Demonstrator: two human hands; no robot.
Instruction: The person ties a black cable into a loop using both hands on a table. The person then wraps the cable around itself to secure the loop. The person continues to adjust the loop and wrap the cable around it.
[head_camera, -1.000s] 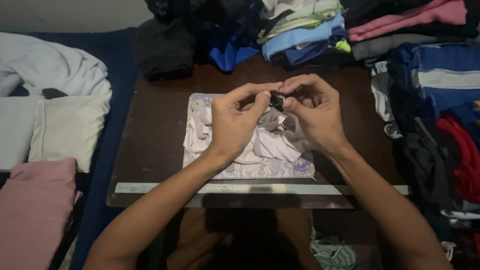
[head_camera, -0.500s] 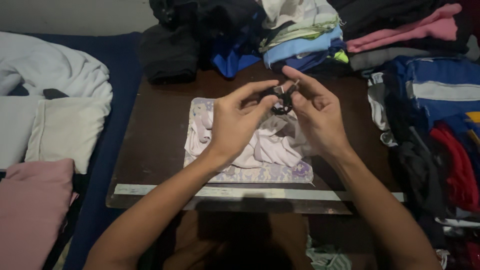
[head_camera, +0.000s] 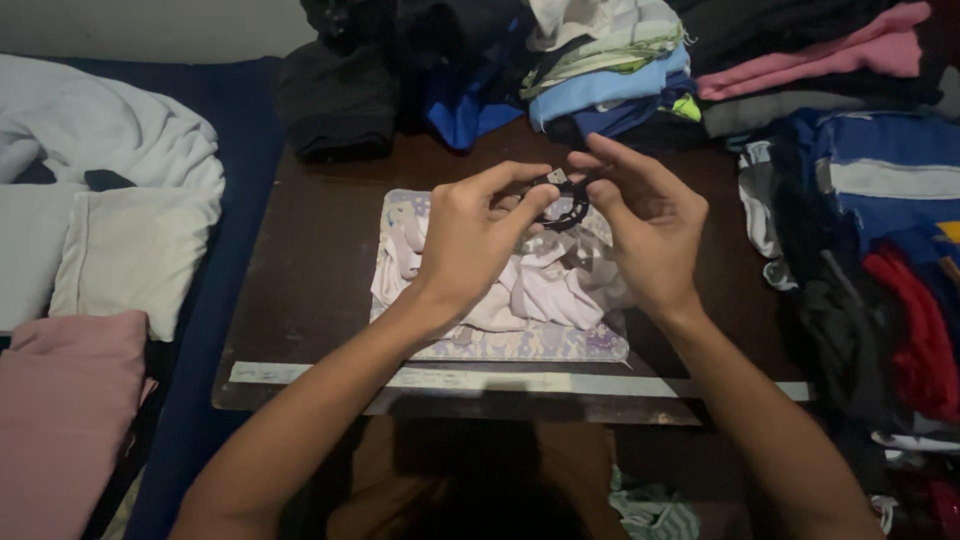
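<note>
Your left hand (head_camera: 475, 240) and right hand (head_camera: 650, 235) pinched a small black band (head_camera: 570, 205) between fingertips, held above the crumpled white garment (head_camera: 540, 285) on the floral mat (head_camera: 520, 345) mid-desk (head_camera: 310, 270).

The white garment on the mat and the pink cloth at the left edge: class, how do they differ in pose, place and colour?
The white garment lies crumpled in loose folds; the pink cloth lies flat and smooth. The garment rests on a patterned mat on the dark table, under both hands; the pink cloth sits off the table, away from the hands. One is white, the other pink. Both are fabric.
</note>
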